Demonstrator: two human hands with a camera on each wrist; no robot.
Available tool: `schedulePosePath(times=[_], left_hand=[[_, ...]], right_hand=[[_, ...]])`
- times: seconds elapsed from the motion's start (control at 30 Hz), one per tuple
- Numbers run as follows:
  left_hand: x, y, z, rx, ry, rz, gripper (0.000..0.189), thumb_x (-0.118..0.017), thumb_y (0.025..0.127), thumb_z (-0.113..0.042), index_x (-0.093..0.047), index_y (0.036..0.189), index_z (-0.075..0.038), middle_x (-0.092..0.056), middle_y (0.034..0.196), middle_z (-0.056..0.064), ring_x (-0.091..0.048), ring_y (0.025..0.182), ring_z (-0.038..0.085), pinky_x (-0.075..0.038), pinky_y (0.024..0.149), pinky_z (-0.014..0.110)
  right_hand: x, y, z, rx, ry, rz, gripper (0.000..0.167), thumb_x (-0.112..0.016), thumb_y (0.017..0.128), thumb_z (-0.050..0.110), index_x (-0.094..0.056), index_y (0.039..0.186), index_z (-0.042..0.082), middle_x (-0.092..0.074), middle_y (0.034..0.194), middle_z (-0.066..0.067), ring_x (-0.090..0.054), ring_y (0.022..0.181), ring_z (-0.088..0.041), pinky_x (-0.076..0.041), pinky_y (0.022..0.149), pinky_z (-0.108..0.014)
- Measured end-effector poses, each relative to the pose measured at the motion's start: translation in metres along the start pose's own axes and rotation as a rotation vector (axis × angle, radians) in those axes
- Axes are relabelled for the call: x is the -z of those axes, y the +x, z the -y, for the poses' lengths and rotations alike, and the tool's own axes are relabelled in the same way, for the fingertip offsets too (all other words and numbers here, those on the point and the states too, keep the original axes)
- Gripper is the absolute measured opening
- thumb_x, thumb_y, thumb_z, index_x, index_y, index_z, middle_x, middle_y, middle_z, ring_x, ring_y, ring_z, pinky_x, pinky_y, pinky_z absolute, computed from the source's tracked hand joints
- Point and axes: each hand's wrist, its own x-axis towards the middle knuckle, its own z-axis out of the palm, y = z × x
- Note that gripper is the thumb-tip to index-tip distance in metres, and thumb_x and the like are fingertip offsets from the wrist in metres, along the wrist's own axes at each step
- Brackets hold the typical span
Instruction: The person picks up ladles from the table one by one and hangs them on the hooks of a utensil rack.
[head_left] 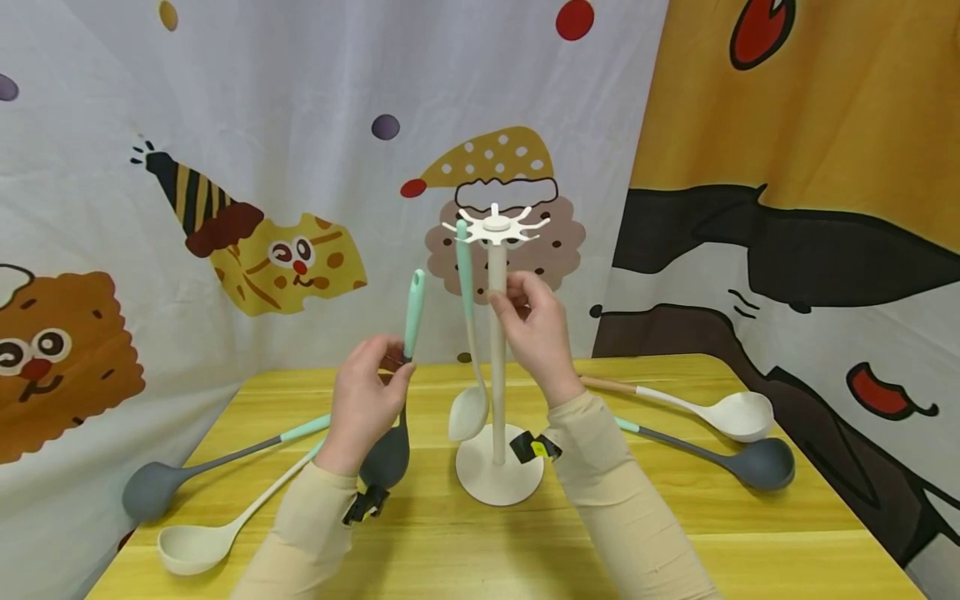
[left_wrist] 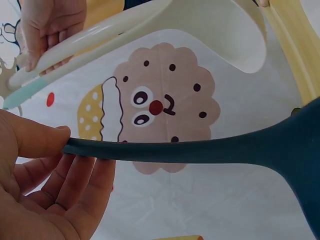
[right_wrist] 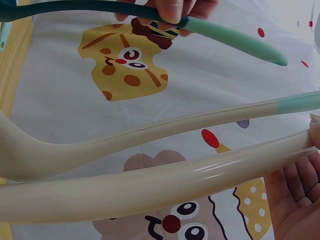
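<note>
My left hand (head_left: 367,400) pinches a dark grey spatula (head_left: 387,457) at its neck, just below the mint handle (head_left: 414,312). The spatula is upright, head down, left of a cream utensil stand (head_left: 498,358). From one arm of the stand's star-shaped top (head_left: 496,223) hangs a cream spoon (head_left: 468,414), its mint handle up. My right hand (head_left: 536,329) grips the stand's pole below that top. In the left wrist view, thumb and fingers hold the thin dark neck (left_wrist: 200,151). The right wrist view has the right hand's fingers (right_wrist: 300,185) around the pole (right_wrist: 200,175).
On the left of the wooden table (head_left: 427,550) lie a dark grey ladle (head_left: 152,490) and a cream ladle (head_left: 197,546). To the right are a white ladle (head_left: 738,415) and a dark grey ladle (head_left: 763,463). A patterned cloth (head_left: 315,100) hangs behind.
</note>
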Motion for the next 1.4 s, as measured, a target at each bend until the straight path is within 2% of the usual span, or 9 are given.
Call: schedulePosePath(times=[0.13,0.5,0.93,1.4], left_hand=[[0.003,0.001,-0.007,-0.018,0.003,0.005,0.022,-0.076,0.083,0.003,-0.065,0.101,-0.003,-0.063,0.096,0.009,-0.065,0.083,0.021,-0.057,0.065,0.035],[0.008,0.003,-0.020,-0.130,-0.024,-0.027,0.025,-0.077,0.081,0.005,-0.064,0.100,-0.003,-0.063,0.093,0.009,-0.065,0.081,0.020,-0.058,0.063,0.035],[0.012,0.010,-0.033,-0.180,-0.051,-0.041,0.024,-0.077,0.081,0.005,-0.064,0.101,-0.002,-0.063,0.094,0.010,-0.066,0.080,0.018,-0.058,0.064,0.033],[0.007,0.017,-0.047,-0.206,-0.103,-0.050,0.022,-0.076,0.083,0.004,-0.065,0.101,-0.002,-0.063,0.094,0.009,-0.065,0.079,0.016,-0.058,0.066,0.031]], right_hand=[[0.000,0.000,0.000,0.006,-0.002,0.001,0.016,-0.065,0.096,0.006,-0.062,0.109,-0.002,-0.062,0.096,-0.014,-0.057,0.083,-0.023,-0.050,0.071,-0.026],[0.000,0.000,0.000,-0.003,0.001,0.002,0.016,-0.065,0.096,0.007,-0.063,0.109,-0.002,-0.062,0.096,-0.014,-0.057,0.083,-0.023,-0.050,0.071,-0.027],[-0.001,-0.001,0.001,-0.014,0.006,0.005,0.017,-0.065,0.096,0.007,-0.062,0.110,-0.002,-0.062,0.098,-0.014,-0.058,0.084,-0.024,-0.051,0.072,-0.027],[0.000,-0.001,0.000,-0.008,0.000,0.004,0.016,-0.065,0.096,0.008,-0.063,0.109,-0.002,-0.062,0.097,-0.014,-0.058,0.084,-0.023,-0.050,0.071,-0.026]])
